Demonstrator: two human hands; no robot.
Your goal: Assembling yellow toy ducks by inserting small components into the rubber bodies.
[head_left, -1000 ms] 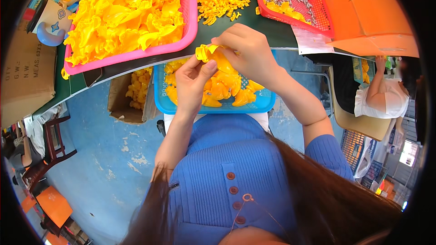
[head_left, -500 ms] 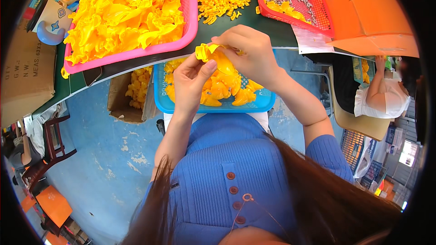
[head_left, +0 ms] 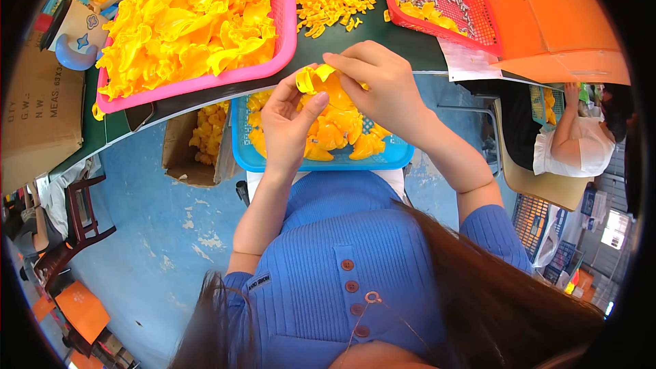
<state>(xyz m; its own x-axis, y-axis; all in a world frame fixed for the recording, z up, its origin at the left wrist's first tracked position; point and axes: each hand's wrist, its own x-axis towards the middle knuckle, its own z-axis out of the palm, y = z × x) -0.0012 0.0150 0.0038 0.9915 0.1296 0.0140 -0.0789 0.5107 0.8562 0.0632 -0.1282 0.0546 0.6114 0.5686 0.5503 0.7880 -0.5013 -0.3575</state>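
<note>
My left hand (head_left: 290, 123) pinches a small curved yellow plastic part (head_left: 305, 80) between thumb and fingers. From the right, my right hand (head_left: 380, 89) has its thumb and fingertips closed on a yellow plastic piece (head_left: 325, 72) that meets the left hand's part; whether the two are joined I cannot tell. Both hands are held above a blue basket (head_left: 321, 161) resting at my lap, which holds several glossy yellow plastic parts (head_left: 339, 126). The hands partly cover the basket's contents.
On the green table (head_left: 403, 44) stand a pink basket (head_left: 283, 48) heaped with yellow shells, a pile of small yellow pieces (head_left: 331, 5) and a red basket (head_left: 488, 24) of metal parts. A cardboard box (head_left: 184, 157) sits below. Another person (head_left: 577, 137) works at the right.
The yellow pieces have turned slightly in my fingers. My right hand has shifted a little to the right and down; the left hand stays nearly in place.
</note>
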